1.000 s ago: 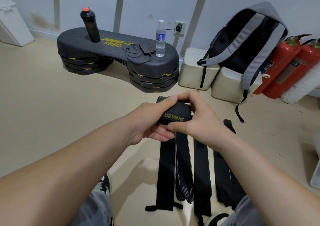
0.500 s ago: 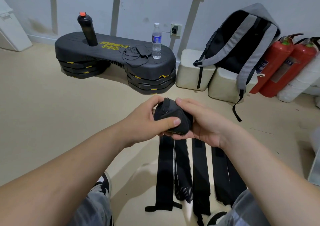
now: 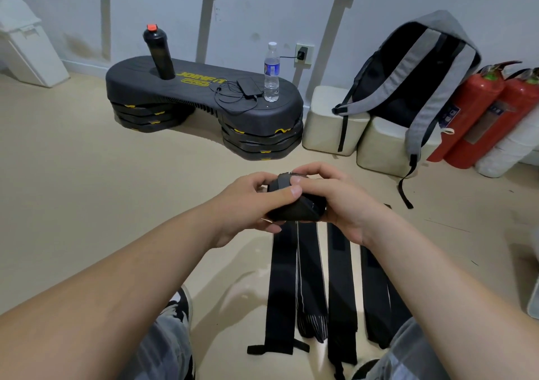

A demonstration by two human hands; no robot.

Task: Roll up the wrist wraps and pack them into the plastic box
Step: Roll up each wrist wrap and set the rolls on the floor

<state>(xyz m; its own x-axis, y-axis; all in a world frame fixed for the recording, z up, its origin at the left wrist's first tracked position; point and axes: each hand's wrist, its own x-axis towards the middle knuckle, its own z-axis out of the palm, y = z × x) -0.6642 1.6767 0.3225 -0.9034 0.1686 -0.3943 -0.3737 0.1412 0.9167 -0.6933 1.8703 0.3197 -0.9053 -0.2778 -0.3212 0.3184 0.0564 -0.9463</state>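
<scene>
Roll: black wrist wrap [image 3: 294, 209], wound tight, was held between the 2 hands above the floor [image 3: 87, 204].
Left hand [image 3: 248, 201]: curled round the roll, thumb on top.
Right hand [image 3: 335, 201]: curled over its far side.
Loose wraps [image 3: 338, 286]: several lay flat on the floor below.
Handling: probably light, soft and springy; best pinched across the outer flap.

From my station, the rolled wrist wrap [image 3: 297, 209] reads as matt black woven cloth, slightly coarse. The flat wraps [image 3: 281, 292] on the floor [image 3: 87, 204] are the same dull fabric, one with thin pale stitched lines. The floor looks smooth and beige with a faint sheen. Near its far edge I see a matt black plastic step platform [image 3: 189, 99] with a ribbed side, a clear glossy plastic water bottle [image 3: 271, 73], a grey-and-black cloth backpack [image 3: 408, 73] and glossy red fire extinguishers [image 3: 478, 108].
</scene>
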